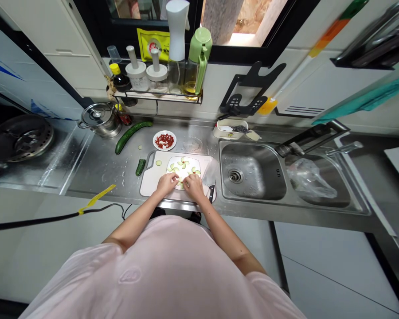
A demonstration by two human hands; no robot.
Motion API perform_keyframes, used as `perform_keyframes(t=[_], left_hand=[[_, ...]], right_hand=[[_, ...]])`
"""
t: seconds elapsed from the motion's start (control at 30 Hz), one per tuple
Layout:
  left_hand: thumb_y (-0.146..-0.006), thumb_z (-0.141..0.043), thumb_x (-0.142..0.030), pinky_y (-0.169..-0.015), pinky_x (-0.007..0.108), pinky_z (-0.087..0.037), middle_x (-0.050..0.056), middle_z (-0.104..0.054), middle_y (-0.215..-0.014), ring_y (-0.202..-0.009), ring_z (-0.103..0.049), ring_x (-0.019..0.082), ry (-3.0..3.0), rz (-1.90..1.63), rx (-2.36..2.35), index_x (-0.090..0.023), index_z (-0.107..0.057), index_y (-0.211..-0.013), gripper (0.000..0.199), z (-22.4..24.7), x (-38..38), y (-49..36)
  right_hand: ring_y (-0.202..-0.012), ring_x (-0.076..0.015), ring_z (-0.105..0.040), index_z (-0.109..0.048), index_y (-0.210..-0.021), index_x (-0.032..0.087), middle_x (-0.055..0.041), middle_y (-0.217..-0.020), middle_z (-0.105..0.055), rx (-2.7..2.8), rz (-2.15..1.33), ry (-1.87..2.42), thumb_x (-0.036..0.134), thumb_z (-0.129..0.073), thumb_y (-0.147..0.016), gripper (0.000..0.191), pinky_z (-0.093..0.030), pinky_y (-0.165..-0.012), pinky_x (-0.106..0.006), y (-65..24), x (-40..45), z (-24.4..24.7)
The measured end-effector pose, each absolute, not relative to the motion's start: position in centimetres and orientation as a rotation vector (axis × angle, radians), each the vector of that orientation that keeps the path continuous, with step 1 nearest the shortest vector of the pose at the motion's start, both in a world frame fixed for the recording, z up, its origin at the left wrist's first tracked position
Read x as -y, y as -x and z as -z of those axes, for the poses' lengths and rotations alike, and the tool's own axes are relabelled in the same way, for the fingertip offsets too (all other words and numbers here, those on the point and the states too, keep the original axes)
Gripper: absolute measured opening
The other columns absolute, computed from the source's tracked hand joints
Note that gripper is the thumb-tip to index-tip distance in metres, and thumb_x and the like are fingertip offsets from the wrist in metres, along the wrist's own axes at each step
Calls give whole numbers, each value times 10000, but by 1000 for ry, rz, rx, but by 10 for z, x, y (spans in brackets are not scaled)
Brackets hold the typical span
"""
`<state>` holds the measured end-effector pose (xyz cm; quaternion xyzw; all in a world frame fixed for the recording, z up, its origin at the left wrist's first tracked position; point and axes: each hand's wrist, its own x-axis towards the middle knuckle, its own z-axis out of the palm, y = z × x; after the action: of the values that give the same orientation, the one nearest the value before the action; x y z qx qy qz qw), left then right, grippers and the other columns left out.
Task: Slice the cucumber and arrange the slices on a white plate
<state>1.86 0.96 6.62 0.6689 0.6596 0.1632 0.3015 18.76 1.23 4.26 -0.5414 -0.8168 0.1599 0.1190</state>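
Note:
My left hand (168, 183) and my right hand (194, 186) meet over the near side of a white plate (188, 161). Fingers of both hands are drawn together at the cucumber slices (180, 181) there; what each pinches is too small to make out. More thin slices form pinwheel shapes with small red centres on the plate. Beneath it lies a white cutting board (149, 180), with a single cucumber slice (158, 163) on its left part. A knife (212, 193) with a dark handle rests at the board's right edge, partly hidden by my right hand.
Behind the board stands a small plate of red pieces (165, 141). A cut cucumber piece (140, 167) and a long cucumber (131, 135) lie left. A steel pot (101, 120) is farther left. The sink (252, 170) is right; bottles and jars fill the wall rack (173, 96).

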Motion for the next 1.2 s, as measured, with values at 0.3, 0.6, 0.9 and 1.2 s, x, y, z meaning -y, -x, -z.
perform_keyframes(t=[0.3,0.6,0.9,1.2], left_hand=[[-784,-570,-243,-795,257,-395,0,-658,-826,-862,-575,154,-1788,-342,-1804,-234,-643,-947,179,-60,-13,-29],[-786,-582,-304,-774,267,-375,8,-646,-826,-861,-563,163,-1816,-274,-1841,-240,-646,-927,168,-55,-14,-33],[-797,-571,-321,-791,277,-357,9,-650,-849,-874,-562,164,-1797,-237,-1872,-244,-647,-919,163,-56,-14,-35],[-781,-590,-298,-806,284,-363,11,-648,-841,-874,-564,165,-1796,-240,-1862,-242,-649,-929,169,-59,-12,-35]], right_hand=[[-911,-214,-395,-635,-837,202,-66,-892,-540,2454,-415,1598,287,-450,-912,217,-276,-789,-317,-184,-15,-33],[-914,-217,-396,-651,-863,204,-72,-906,-539,2510,-400,1583,286,-457,-906,215,-271,-839,-331,-183,-17,-34],[-946,-221,-397,-648,-873,215,-70,-931,-537,2505,-453,1611,291,-475,-894,190,-277,-843,-326,-184,-18,-38],[-972,-231,-402,-639,-876,212,-79,-946,-545,2477,-474,1666,275,-477,-893,175,-287,-832,-333,-182,-20,-38]])
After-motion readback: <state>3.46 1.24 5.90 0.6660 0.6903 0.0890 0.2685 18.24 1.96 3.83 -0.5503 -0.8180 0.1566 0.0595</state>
